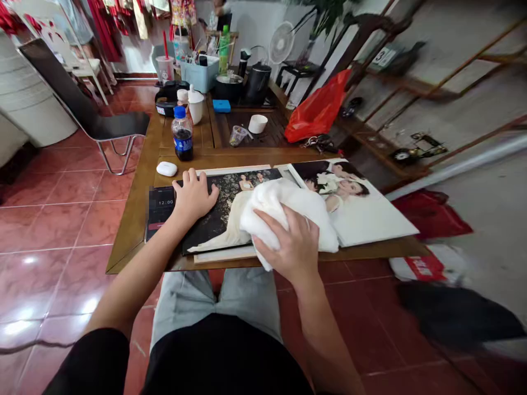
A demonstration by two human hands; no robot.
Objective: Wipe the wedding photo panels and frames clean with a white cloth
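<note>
Shorts (222, 356), red tiles (53, 230), wooden table (135, 219), photo album (218, 230)

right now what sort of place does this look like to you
Probably a small wedding photo studio or bridal shop: a large wedding photo album lies on the wooden table, and red gowns hang in the background.

Open photo album (362, 214) under crumpled white towel (284, 206)

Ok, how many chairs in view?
2: a black metal-framed chair left of the wooden table, and a white chair beyond it. Others may be hidden.
</note>
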